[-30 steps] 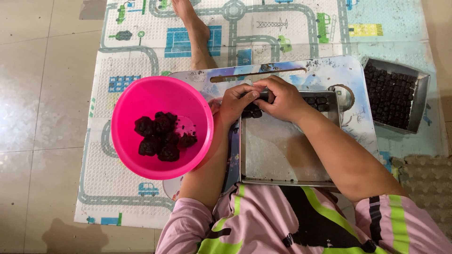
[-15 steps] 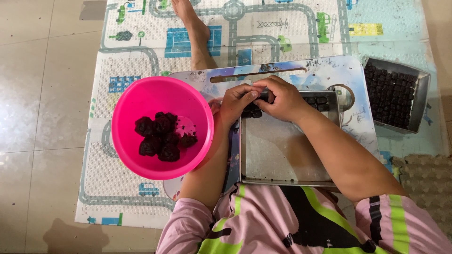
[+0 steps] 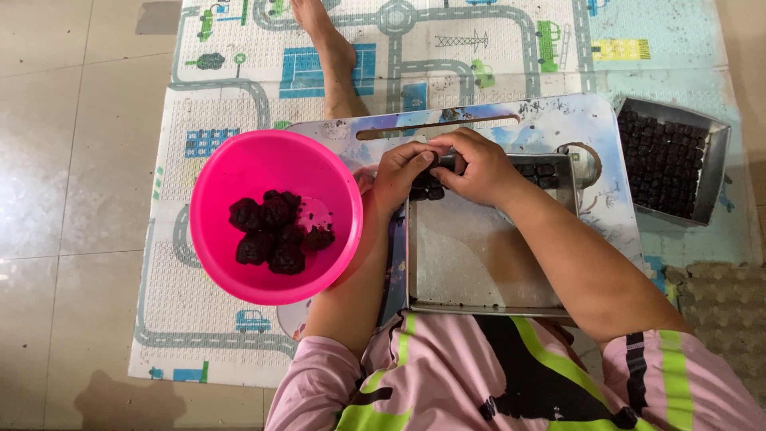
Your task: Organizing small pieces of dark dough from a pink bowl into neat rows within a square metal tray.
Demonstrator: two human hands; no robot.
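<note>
My left hand (image 3: 401, 170) and my right hand (image 3: 477, 167) meet over the far left corner of a metal tray (image 3: 479, 263), fingers curled together around a small dark lump that is mostly hidden. A short row of small dark pieces (image 3: 536, 170) lines the tray's far edge beside my right hand. A pink bowl (image 3: 275, 215) to the left holds several dark lumps (image 3: 275, 233). The tray rests on a small printed lap table (image 3: 558, 120).
A second metal tray (image 3: 670, 160) filled with several rows of dark pieces lies at the right on the road-print play mat (image 3: 239, 72). A grey egg carton (image 3: 722, 311) is at the lower right. My bare foot (image 3: 327, 40) stretches across the mat beyond the table.
</note>
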